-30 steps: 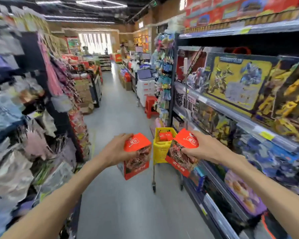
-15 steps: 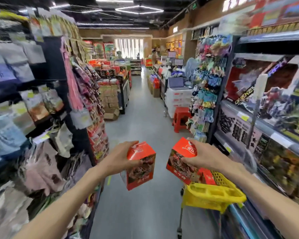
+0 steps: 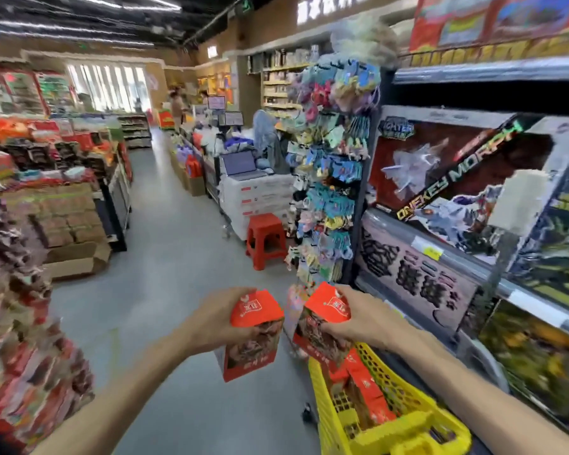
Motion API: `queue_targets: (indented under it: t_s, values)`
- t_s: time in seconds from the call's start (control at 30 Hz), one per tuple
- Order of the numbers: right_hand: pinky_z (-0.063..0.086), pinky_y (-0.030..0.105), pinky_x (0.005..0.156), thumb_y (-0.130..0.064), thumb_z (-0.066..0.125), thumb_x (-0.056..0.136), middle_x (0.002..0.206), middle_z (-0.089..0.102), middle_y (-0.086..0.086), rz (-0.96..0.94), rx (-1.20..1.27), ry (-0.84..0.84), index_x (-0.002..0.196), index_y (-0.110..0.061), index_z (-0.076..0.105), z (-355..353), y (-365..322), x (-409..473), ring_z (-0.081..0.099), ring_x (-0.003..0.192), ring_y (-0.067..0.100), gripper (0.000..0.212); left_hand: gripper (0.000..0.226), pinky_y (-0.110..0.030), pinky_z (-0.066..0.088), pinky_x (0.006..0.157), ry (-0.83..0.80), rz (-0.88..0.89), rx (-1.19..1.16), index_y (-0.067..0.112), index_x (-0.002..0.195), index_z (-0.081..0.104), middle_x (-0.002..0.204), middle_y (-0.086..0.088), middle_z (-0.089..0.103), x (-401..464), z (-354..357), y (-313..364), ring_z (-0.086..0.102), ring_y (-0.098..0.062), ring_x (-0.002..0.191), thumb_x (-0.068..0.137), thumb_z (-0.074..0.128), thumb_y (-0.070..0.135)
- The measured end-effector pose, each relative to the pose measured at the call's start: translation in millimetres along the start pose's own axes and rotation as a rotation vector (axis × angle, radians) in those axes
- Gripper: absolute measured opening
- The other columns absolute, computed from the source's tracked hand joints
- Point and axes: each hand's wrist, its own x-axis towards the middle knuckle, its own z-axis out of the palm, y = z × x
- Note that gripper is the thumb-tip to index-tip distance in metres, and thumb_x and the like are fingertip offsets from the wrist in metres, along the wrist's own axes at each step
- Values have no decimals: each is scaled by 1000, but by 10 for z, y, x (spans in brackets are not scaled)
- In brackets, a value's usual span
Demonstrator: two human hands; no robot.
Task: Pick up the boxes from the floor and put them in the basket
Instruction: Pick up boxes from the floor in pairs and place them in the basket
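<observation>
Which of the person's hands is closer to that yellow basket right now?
The right. The right hand, gripping a red box, is just above the yellow basket at its far end; the left hand, gripping another red box, is off to its left.

basket (image 3: 385, 382) low right, boxes (image 3: 365, 392) inside; stool (image 3: 265, 239) ahead; shelves (image 3: 473, 244) right.

Motion blur smears the packets on the left shelf (image 3: 20, 339) beyond reading. The yellow basket (image 3: 404, 431) runs off the bottom edge. Both forearms are cut off there too. The people far down the aisle (image 3: 178, 106) are too small to make out.
</observation>
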Motion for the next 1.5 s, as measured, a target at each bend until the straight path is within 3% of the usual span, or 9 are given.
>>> queue_targets:
  t_s: [0.17,0.3,0.5,0.67,0.8,1.03,1.23,1.3,1.5]
  values:
    - [47,32,77,-67,69,72,116,63,-8,145,-15,58,133,-33,43,36,589,600,61,101,17,74,97,-29,40,99,-133,174,-10,31,143,38,133,5,53,1354,443,-204,52,-16,120,59,59,75]
    - [47,33,78,-67,69,69,113,65,-9,299,5,105,123,-36,45,100,1135,913,61,102,16,67,89,-23,34,94,-250,328,21,28,144,38,135,1,52,2305,903,-234,48,-16,119,67,66,63]
    - [44,33,89,-73,66,71,142,53,-2,601,-23,106,146,-27,31,355,1784,1113,53,125,21,95,95,-38,40,100,-457,528,68,27,146,34,134,-3,52,3430,1721,-74,47,-23,121,64,59,69]
    - [41,32,88,-74,64,72,141,51,1,847,76,81,151,-32,19,683,2076,1087,51,126,24,100,93,-37,41,100,-603,736,64,27,146,31,138,-1,45,3934,2577,89,45,-22,125,64,58,61]
    - [47,39,95,-85,55,65,140,52,-1,1064,121,123,144,-33,27,1118,2187,1101,53,126,23,98,97,-27,32,103,-733,898,-12,26,143,36,137,3,45,4116,3425,41,42,-16,127,62,55,73]
    - [47,39,98,-105,28,47,139,51,-7,1356,230,217,145,-34,29,1978,2351,1153,52,126,19,121,97,-39,25,117,-948,1030,134,24,149,25,153,-2,32,4159,5095,-445,30,-25,142,71,57,72]
    - [48,35,91,-81,60,69,134,51,-11,1402,215,129,145,-35,29,2782,2561,1193,53,121,16,94,92,-34,16,117,-1056,1190,152,15,149,27,154,-6,30,4063,6105,-728,26,-25,143,74,74,42]
    - [52,38,83,-76,60,67,124,56,-6,1373,115,123,142,-29,36,2998,2609,1225,58,112,21,92,90,-35,13,119,-1058,1202,79,17,147,28,150,-6,35,3943,6338,-752,28,-25,142,73,71,46]
    - [53,36,73,-75,62,66,112,60,-4,1328,-9,189,139,-25,41,3165,2690,1263,58,100,21,91,90,-48,36,108,-1081,1187,-56,30,146,25,144,5,35,3778,6725,-766,38,-27,134,71,63,61]
